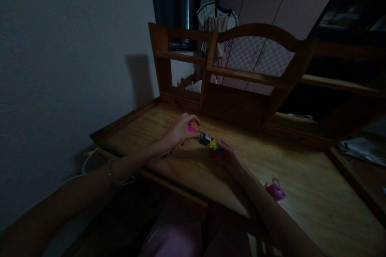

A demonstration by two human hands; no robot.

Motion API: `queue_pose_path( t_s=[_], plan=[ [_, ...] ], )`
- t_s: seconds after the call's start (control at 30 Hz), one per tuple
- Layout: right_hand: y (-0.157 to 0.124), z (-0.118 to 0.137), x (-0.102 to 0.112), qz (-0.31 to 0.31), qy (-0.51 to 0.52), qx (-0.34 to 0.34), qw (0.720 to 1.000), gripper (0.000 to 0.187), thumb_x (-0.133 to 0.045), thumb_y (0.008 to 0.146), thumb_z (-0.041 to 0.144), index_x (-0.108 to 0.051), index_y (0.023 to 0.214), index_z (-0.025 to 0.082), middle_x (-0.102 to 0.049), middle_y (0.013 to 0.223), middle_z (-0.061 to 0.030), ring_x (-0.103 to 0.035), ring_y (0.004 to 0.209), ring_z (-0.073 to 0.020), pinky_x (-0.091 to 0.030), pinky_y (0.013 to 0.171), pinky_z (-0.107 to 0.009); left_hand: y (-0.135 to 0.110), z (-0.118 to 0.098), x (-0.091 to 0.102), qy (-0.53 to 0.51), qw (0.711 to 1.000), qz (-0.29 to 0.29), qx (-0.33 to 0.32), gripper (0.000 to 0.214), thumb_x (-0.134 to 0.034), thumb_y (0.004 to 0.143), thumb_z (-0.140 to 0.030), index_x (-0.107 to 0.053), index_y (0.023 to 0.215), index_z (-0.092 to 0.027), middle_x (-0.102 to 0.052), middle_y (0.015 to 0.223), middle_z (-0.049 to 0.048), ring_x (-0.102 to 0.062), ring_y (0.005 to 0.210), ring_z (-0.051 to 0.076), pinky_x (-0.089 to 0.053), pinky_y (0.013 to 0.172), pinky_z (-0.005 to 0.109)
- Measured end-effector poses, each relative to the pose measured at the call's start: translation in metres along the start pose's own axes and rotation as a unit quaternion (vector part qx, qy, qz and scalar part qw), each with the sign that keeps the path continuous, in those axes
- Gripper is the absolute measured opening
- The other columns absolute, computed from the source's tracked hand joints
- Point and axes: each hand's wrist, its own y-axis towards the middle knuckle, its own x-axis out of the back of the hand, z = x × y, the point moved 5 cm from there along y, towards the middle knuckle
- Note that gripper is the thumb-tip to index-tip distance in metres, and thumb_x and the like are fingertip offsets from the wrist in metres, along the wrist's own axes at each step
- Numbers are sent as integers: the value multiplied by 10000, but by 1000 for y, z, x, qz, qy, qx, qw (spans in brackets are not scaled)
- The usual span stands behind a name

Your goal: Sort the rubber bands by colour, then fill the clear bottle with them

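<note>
Both of my hands meet over the middle of a wooden desk [301, 184]. My left hand [180, 129] pinches a bright pink cap or piece [191, 129] at the left end of a small object. My right hand [226, 153] grips the other end, where a yellow and blue part [213, 144] shows. Between them runs a short dark body with a pale label [205, 138]. The room is dim and the object's exact kind is hard to make out. A thin bracelet circles my left wrist [116, 176].
A small pink toy padlock [276, 190] lies on the desk to the right of my right forearm. A wooden shelf hutch [241, 72] stands at the desk's back. A white wall is on the left, with a cable [86, 162] by the desk's left edge. Clothes hang behind.
</note>
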Motion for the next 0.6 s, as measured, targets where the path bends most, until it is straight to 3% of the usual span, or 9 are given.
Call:
queue_pose_path(
  t_s=[0.07, 0.13, 0.23, 0.3, 0.47, 0.6],
  plan=[
    [-2, 1, -1, 0, -4, 7, 1000, 355, -718, 764, 420, -631, 1034, 208, -580, 732, 16, -495, 464, -56, -368, 351, -137, 4, 8, -3, 17, 1000, 18, 16, 416, -801, 578, -322, -642, 938, -185, -586, 862, 18, -566, 800, 167, -446, 658, 253],
    [-4, 1, -2, 5, -10, 10, 1000, 358, -715, 769, 417, -628, 1050, 213, -576, 743, 17, -492, 467, -53, -365, 354, -134, 4, 16, -12, -29, 994, 83, 62, 433, -786, 587, -311, -624, 962, -167, -586, 778, -3, -558, 692, 137, -426, 576, 225],
    [-4, 1, -4, 12, -10, 13, 1000, 348, -706, 778, 418, -626, 1051, 217, -566, 738, 21, -473, 452, -46, -339, 343, -133, -2, 20, -24, -132, 959, 203, 147, 385, -724, 674, -322, -616, 996, -140, -555, 616, -40, -487, 465, 86, -368, 441, 198],
    [-3, 1, -5, 17, -7, 16, 1000, 341, -703, 778, 424, -625, 1038, 217, -564, 728, 23, -468, 444, -49, -318, 331, -136, -7, 17, -23, -188, 937, 238, 174, 389, -694, 719, -340, -614, 1034, -125, -557, 580, -43, -486, 418, 79, -396, 430, 202],
    [-1, 2, -4, 17, 1, 21, 1000, 339, -716, 769, 412, -631, 1031, 214, -571, 739, 22, -457, 450, -47, -332, 343, -138, -9, 19, 0, -286, 914, 242, 155, 392, -705, 736, -285, -630, 1082, -119, -700, 842, 65, -645, 662, 128, -536, 666, 281],
    [-2, 2, -3, 9, 16, 19, 1000, 312, -725, 764, 399, -642, 1002, 215, -579, 774, 21, -475, 484, -46, -387, 387, -143, -7, 55, 12, -287, 924, 219, 127, 363, -706, 728, -214, -659, 1079, -135, -708, 1034, 101, -662, 890, 177, -518, 835, 328]
  ],
)
